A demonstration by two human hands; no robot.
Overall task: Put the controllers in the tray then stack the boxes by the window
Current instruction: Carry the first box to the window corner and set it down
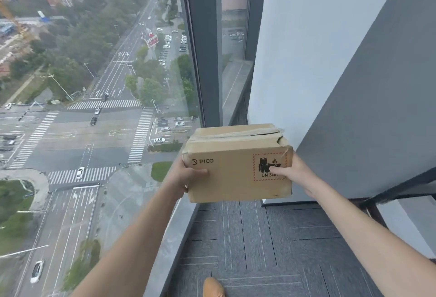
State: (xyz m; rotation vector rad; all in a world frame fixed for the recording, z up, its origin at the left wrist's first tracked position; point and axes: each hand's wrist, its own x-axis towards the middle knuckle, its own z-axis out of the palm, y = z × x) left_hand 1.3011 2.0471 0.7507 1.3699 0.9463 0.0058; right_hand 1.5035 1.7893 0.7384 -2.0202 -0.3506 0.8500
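A brown cardboard box (236,167) marked PICO, with a battery warning label and a taped lid, is held in the air in the corner by the window. My left hand (186,176) grips its left side with the thumb across the front. My right hand (295,174) holds its right side, thumb resting on the label. The box hangs above the grey carpet (259,237), close to the window sill (174,226). No controllers, tray or other boxes are in view.
A floor-to-ceiling window (94,108) fills the left, with a dark frame post (205,60) behind the box. A white and grey wall (330,72) closes the right side. A dark table leg (377,202) stands at the right. A tan shoe (213,287) shows at the bottom.
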